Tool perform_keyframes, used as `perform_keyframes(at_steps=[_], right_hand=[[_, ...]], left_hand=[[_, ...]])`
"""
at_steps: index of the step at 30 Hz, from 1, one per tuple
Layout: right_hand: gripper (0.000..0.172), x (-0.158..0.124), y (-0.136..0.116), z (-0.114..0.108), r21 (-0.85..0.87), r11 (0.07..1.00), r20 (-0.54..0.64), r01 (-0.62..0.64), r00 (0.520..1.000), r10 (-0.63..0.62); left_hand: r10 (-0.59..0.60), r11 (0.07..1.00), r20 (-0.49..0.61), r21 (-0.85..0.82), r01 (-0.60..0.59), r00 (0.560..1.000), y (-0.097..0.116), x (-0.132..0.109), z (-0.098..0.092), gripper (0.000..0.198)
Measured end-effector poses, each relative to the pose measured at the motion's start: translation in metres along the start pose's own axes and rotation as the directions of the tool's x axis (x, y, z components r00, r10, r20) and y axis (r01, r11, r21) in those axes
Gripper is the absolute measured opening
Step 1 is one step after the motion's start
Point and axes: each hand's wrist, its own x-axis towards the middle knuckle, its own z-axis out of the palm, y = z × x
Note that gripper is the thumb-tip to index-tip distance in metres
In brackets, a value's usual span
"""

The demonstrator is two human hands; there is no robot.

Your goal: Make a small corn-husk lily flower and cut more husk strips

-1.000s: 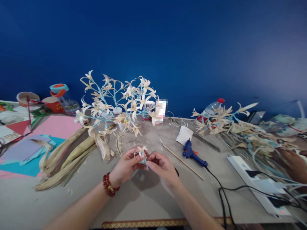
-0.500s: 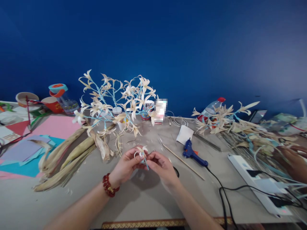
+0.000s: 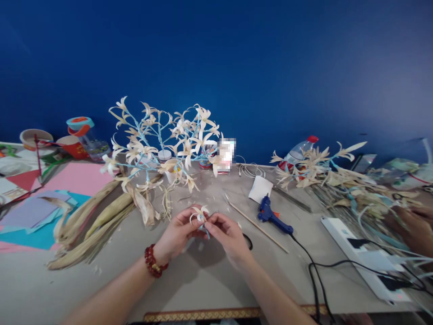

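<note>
L hand pinching sm. pale flower, R hand fingertips closed on its blue stem, glue gun + thin stick nearby on surface

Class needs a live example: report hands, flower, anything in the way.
Left hand holds pale flower. Right hand at its blue stem. Wooden stick, glue gun lie to the right, apart.

Left fingers and right fingers in pinches, close together
</note>
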Motion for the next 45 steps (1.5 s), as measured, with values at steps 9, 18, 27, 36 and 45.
perform_keyframes(at_steps=[9, 18, 27, 36, 45], right_hand=[[0.031, 0.002, 0.004, -0.003, 0.013, 1.000, 0.024, -0.001, 1.000, 0.000], [0.030, 0.005, 0.008, -0.003, 0.021, 1.000, 0.013, 0.005, 1.000, -0.005], [0.030, 0.004, 0.005, -0.008, -0.083, 0.995, 0.087, 0.063, 0.995, -0.056], [0.031, 0.003, 0.001, -0.014, -0.084, 0.995, 0.148, 0.045, 0.988, -0.032], [0.025, 0.001, 0.008, -0.015, -0.104, 0.989, 0.144, 0.109, 0.985, -0.094]], left_hand=[[-0.011, 1.000, 0.011, -0.009, 0.011, 1.000, 0.000, -0.001, 0.001, 0.012], [-0.012, 1.000, -0.011, -0.013, 0.011, 1.000, -0.001, 0.000, 0.001, 0.012], [-0.025, 0.998, -0.033, -0.061, 0.023, 0.999, 0.000, 0.000, 0.001, 0.012], [-0.026, 0.997, -0.022, -0.078, 0.025, 0.999, -0.001, 0.002, 0.001, 0.014], [-0.027, 0.996, 0.005, -0.086, 0.027, 1.000, 0.000, 0.001, 0.001, 0.010]])
